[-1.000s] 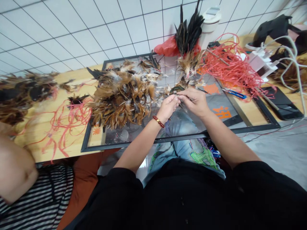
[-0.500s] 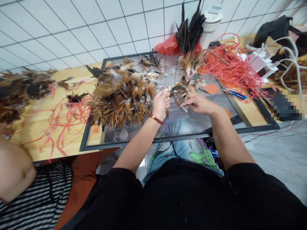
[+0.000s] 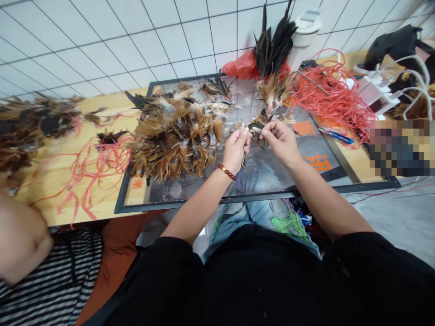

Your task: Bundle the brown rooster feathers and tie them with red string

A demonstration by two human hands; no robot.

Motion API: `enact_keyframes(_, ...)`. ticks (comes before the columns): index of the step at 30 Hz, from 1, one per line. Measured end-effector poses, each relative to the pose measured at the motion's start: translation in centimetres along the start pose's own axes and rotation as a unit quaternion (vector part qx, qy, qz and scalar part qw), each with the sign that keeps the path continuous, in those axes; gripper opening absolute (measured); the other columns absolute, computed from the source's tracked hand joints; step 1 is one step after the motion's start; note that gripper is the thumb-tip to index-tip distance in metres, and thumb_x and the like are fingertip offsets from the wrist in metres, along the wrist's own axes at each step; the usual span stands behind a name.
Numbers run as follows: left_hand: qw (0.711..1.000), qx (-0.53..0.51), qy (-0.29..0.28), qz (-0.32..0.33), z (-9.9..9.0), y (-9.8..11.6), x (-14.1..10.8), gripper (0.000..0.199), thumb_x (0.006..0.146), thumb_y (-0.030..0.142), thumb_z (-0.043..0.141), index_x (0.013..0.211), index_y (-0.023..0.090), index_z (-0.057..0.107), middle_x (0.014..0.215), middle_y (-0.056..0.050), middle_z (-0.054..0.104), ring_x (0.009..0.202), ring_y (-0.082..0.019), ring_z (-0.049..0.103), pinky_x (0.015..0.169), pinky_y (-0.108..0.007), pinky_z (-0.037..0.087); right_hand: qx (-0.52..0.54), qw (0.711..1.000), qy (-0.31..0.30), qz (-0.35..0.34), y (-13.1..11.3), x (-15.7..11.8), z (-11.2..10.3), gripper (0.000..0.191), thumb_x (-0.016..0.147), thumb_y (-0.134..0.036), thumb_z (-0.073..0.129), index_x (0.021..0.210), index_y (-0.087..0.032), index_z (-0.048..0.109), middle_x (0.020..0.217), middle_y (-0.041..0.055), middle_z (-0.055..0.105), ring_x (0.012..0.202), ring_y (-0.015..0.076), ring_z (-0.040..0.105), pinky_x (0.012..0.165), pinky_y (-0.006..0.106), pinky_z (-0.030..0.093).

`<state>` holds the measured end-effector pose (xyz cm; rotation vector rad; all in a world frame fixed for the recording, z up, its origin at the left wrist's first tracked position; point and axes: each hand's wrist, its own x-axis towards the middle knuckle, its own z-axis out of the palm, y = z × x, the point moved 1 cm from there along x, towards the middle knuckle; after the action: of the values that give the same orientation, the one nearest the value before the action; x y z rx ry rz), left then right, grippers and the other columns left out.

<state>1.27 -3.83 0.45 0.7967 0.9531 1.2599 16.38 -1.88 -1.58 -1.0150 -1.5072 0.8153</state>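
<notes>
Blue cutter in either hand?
No: the blue cutter lies to the right of both the left hand and right hand, beside the pink strips.

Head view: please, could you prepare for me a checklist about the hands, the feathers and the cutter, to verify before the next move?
1. Left hand has a closed grip on small feathers: ok.
2. Right hand holds a feather: cannot tell; thumb and index finger meet close to the dark feathers.
3. Blue cutter lies apart from both hands: ok.
4. Cutter blade is drawn in: cannot tell, too small to see.
5. Brown feather heap lies on the framed panel, left of the left hand: ok.
6. Pink strands on the right are untangled: not ok, they lie in a loose jumble.
</notes>
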Motion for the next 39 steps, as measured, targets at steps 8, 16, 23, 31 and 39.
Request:
enact_keyframes(8, 0.998, 0.050, 0.032, 0.032, -0.4, -1.2, 0.5, 0.032, 0.096, 0.043, 0.067, 0.077, 0.018, 0.061, 0.059, 0.006, 0.050, 0.050, -0.004, 0.041, 0.049, -0.018, 0.033, 0.056, 0.998, -0.013, -0.001, -2.0, -1.4, 2.6, 0.039, 0.083, -0.058, 0.077, 0.089, -0.026, 0.056, 0.072, -0.0030, 0.067, 0.065, 0.0142, 0.066, 0.064, 0.030, 0.055)
enact_keyframes(16, 1.000, -0.012, -0.007, -0.021, 0.0, -0.6, 0.1, 0.022, 0.093, 0.037, 0.071, 0.082, 0.018, 0.067, 0.063, 0.005, 0.054, 0.052, -0.004, 0.045, 0.053, -0.017, 0.038, 0.069, 0.997, 0.015, 0.024, -1.4, -1.5, 2.9, 0.047, 0.081, -0.063, 0.076, 0.088, -0.028, 0.043, 0.067, -0.0054, 0.064, 0.058, 0.0156, 0.065, 0.058, 0.032, 0.056)
enact_keyframes(23, 0.996, -0.056, -0.016, -0.062, 0.3, -0.1, -0.1, 0.024, 0.096, 0.034, 0.068, 0.081, 0.017, 0.062, 0.075, 0.002, 0.062, 0.064, -0.006, 0.058, 0.062, -0.018, 0.047, 0.072, 0.996, -0.022, 0.037, -0.7, -1.0, 2.7, 0.054, 0.076, -0.068, 0.079, 0.089, -0.028, 0.045, 0.072, -0.0039, 0.063, 0.062, 0.0156, 0.064, 0.059, 0.032, 0.057)
enact_keyframes(31, 0.987, -0.135, 0.034, -0.074, -0.3, 1.1, 0.2, 0.027, 0.100, 0.037, 0.062, 0.083, 0.018, 0.055, 0.062, 0.008, 0.044, 0.050, -0.003, 0.045, 0.060, -0.018, 0.047, -0.083, 0.987, 0.131, -0.047, 1.9, 1.0, -2.1, 0.032, 0.095, -0.057, 0.060, 0.095, -0.025, 0.058, 0.084, 0.0046, 0.065, 0.074, 0.0199, 0.063, 0.067, 0.036, 0.052)
enact_keyframes(39, 0.988, -0.127, 0.039, -0.083, 0.1, 1.3, -0.2, 0.041, 0.098, 0.058, 0.057, 0.082, 0.020, 0.054, 0.058, 0.008, 0.035, 0.043, -0.003, 0.030, 0.044, -0.016, 0.036, -0.375, 0.918, -0.049, -0.122, 1.7, 0.3, -3.3, 0.017, 0.086, -0.028, 0.065, 0.100, -0.022, 0.074, 0.103, 0.0123, 0.066, 0.100, 0.0323, 0.061, 0.088, 0.048, 0.049)
